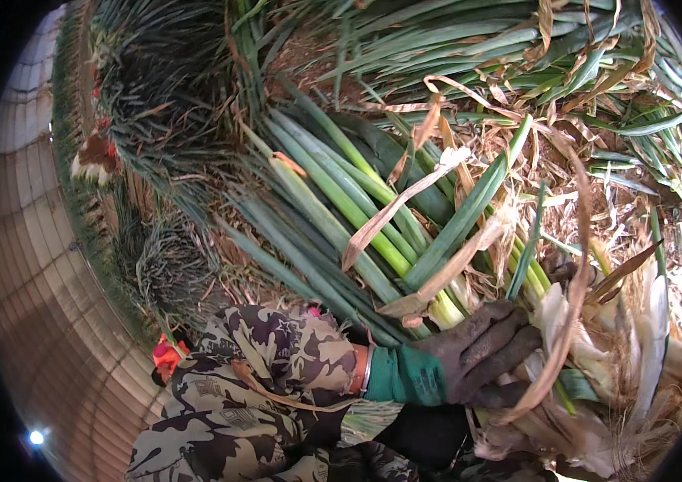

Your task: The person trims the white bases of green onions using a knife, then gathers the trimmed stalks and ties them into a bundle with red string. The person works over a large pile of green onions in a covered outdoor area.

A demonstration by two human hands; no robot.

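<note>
My left hand (485, 349), in a dark, soiled work glove with a green cuff (404, 376), reaches in from the lower left. Its fingers curl over the pale lower stalks of large Welsh onions (371, 232), whose green leaves slant away to the upper left. Dry tan leaves (398, 208) cross over them. Beyond the fingertips, more onions with whitish bases (594, 361) and stringy, blurred roots (630, 440) fill the lower right. My right hand is not plainly seen; a dark patch among the stalks could be part of a glove, but leaves cover it.
Heaps of onion greens (467, 48) lie along the top, with bundles (160, 120) at the left. Dry leaf litter (564, 150) covers ground at the right. A person in red-orange headwear (167, 355) is at the left. Behind is a ribbed greenhouse covering (33, 259).
</note>
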